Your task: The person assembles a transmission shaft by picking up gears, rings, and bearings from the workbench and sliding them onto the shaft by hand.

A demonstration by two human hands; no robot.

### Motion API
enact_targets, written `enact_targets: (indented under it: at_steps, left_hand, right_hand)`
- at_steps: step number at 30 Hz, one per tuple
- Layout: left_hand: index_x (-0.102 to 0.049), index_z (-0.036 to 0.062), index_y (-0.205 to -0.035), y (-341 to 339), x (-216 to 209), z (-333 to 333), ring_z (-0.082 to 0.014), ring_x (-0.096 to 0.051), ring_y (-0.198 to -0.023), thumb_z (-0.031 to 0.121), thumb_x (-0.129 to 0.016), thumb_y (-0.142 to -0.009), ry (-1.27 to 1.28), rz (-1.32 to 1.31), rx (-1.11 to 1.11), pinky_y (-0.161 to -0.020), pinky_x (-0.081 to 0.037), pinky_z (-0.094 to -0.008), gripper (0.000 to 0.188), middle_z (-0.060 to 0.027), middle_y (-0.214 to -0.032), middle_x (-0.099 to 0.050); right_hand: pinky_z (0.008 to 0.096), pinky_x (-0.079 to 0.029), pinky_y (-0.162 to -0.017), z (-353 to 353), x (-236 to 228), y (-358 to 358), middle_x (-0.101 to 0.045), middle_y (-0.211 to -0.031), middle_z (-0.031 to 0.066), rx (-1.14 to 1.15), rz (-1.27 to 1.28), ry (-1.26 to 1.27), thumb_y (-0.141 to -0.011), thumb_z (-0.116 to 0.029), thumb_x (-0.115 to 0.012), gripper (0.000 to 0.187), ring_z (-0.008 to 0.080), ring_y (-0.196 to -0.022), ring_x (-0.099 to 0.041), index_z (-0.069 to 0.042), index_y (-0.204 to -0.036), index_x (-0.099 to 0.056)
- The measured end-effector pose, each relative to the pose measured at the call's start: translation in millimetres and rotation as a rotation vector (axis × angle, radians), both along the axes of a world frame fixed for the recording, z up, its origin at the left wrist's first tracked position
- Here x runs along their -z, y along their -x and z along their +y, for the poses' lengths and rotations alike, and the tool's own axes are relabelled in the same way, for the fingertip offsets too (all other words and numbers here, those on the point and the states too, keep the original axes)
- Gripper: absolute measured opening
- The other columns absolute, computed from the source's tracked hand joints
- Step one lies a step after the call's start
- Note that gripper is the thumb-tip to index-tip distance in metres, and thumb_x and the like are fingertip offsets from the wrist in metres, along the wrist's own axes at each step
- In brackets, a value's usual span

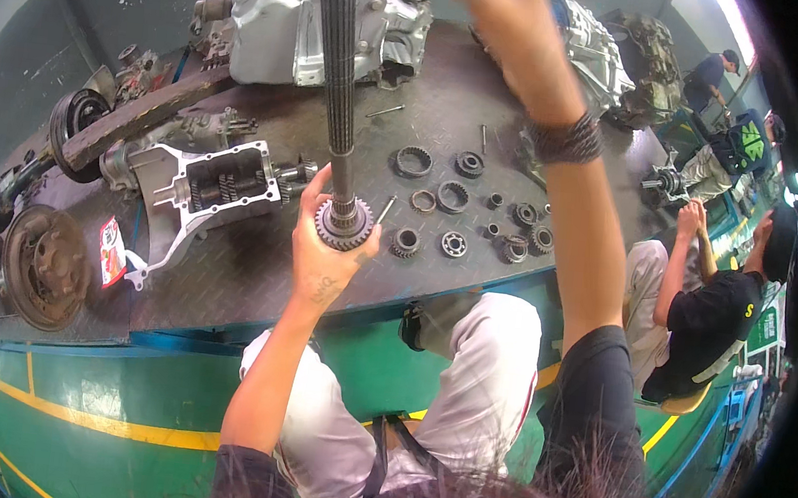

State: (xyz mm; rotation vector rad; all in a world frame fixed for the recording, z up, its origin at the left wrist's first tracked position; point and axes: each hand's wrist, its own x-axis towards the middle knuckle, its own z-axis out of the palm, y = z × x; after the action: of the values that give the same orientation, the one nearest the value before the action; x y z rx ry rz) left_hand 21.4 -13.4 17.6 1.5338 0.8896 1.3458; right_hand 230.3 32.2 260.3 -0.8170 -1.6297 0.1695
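My left hand [322, 262] is wrapped round a toothed gear [344, 228] at the lower end of a long splined shaft [337, 68]. The shaft stands upright and runs out of the picture at the top. To the right of the shaft, my right hand [522, 48] is raised high, blurred by motion and partly cut off by the upper edge. Whether its fingers hold anything does not show. Close to the left hand lies a thin metal pin or bolt [386, 210]. Several loose rings and gears lie right of it, among them a toothed ring [414, 161] and a bearing [454, 244].
An open gearbox housing [190, 217] lies left of my left hand on the dark metal workbench [286, 310]. Behind it stands a big silver transmission case [281, 32]. A brake drum [47, 266] sits at the left. Another person [718, 317] sits working at the right.
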Motion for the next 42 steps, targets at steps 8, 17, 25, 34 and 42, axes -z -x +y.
enact_targets:
  at_steps: [8,17,25,34,42]
  left_hand:
    - [-0.041,0.0098,-0.152,-7.8,-1.5,-4.0,-0.0133,-0.063,-0.095,0.006,-0.086,-0.073,0.007,-0.002,0.013,-0.089,-0.053,-0.0307,0.092,-0.0043,-0.103,-0.062]
    - [-0.040,0.0073,-0.149,6.4,2.8,3.6,-0.0101,-0.063,-0.091,-0.003,-0.082,-0.075,-0.005,-0.042,0.002,-0.085,-0.054,-0.0267,0.086,-0.0031,-0.102,-0.064]
    - [-0.043,0.0069,-0.146,12.4,-13.0,3.8,-0.0112,-0.065,-0.095,-0.001,-0.084,-0.074,0.123,-0.122,0.057,-0.089,-0.053,-0.0279,0.083,-0.0027,-0.104,-0.063]
    - [-0.051,0.0073,-0.135,8.4,-9.6,-0.8,-0.0107,-0.064,-0.093,0.001,-0.085,-0.073,0.075,-0.061,0.056,-0.089,-0.053,-0.0280,0.071,-0.0021,-0.102,-0.066]
    - [-0.047,0.0053,-0.141,-3.0,-10.8,-2.3,-0.0102,-0.063,-0.091,-0.002,-0.081,-0.077,0.043,-0.045,0.100,-0.084,-0.054,-0.0259,0.073,-0.0050,-0.105,-0.065]
  right_hand:
    - [0.0417,-0.053,-0.099,58.8,239.9,-125.7,-0.072,-0.117,0.0212,0.505,-0.189,0.557,-0.076,-0.054,-0.087,0.077,0.0321,-0.113,-0.069,0.003,-0.124,-0.065]
    - [0.0453,-0.047,-0.107,115.2,320.5,-150.0,-0.070,-0.125,0.0168,0.734,-0.521,0.728,-0.071,-0.052,-0.088,0.080,0.0368,-0.122,-0.060,-0.009,-0.134,-0.064]
    - [0.0432,-0.046,-0.108,120.2,321.0,-182.9,-0.065,-0.135,0.0210,0.422,-0.596,0.669,-0.082,-0.042,-0.081,0.069,0.0376,-0.126,-0.060,-0.005,-0.137,-0.062]
    - [0.0440,-0.046,-0.107,80.1,282.6,-135.4,-0.062,-0.132,0.0215,0.469,-0.338,0.491,-0.096,-0.035,-0.068,0.051,0.0385,-0.124,-0.059,-0.003,-0.134,-0.061]
    - [0.0532,-0.041,-0.111,-37.8,270.0,-133.9,-0.049,-0.149,0.0199,0.505,-0.938,0.694,-0.098,-0.051,-0.061,0.072,0.0379,-0.134,-0.053,-0.011,-0.155,-0.041]
